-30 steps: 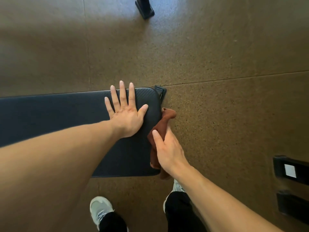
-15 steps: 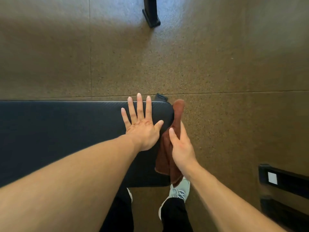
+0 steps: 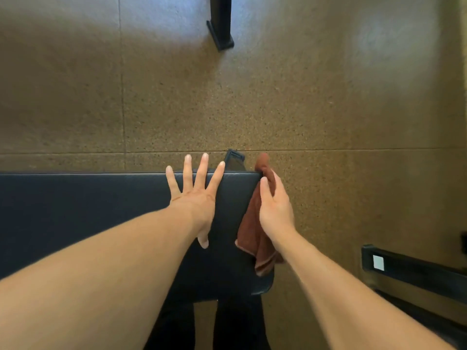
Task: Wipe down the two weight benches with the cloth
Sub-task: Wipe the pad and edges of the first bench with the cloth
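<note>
A black padded weight bench (image 3: 88, 210) runs from the left edge to the middle of the view. My left hand (image 3: 194, 198) lies flat on its right end, fingers spread past the far edge, holding nothing. A reddish-brown cloth (image 3: 255, 236) hangs over the bench's right end face. My right hand (image 3: 275, 208) presses it against that end, fingers over the cloth. Only this one bench pad is in view.
Speckled brown rubber floor (image 3: 328, 109) surrounds the bench. A black frame foot (image 3: 221, 26) stands at the top centre. Black equipment bars with a white label (image 3: 409, 271) lie at the lower right. The bench's own black foot (image 3: 235, 160) pokes out behind its far corner.
My right hand has slid the cloth further along the bench's end toward the far corner. My left hand has shifted toward the far edge, its fingers now reaching past it.
</note>
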